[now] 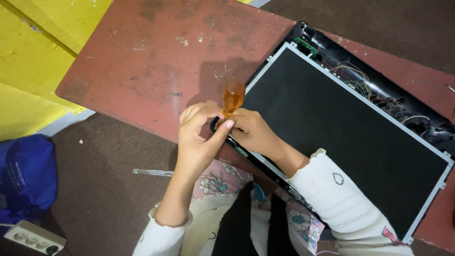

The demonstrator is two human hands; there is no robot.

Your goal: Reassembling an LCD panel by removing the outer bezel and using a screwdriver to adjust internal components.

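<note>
A dismantled flat screen panel point(350, 128) lies on a reddish-brown table point(156, 61), its dark display face up in a black back shell with loose coloured wires point(355, 78) along the far edge. Both hands meet at the panel's near left corner. My right hand point(253, 132) grips a screwdriver with an amber translucent handle point(233, 96), held upright over that corner. My left hand point(199, 135) rests against the screwdriver and the corner, thumb touching the shaft area. The screwdriver's tip is hidden by the fingers.
A few tiny dark screws point(176, 94) lie on the table left of the hands. A blue bag point(26, 173) and a white power strip point(33, 237) sit on the brown floor at lower left. A thin clear rod point(152, 172) lies on the floor. Yellow boards point(33, 57) are upper left.
</note>
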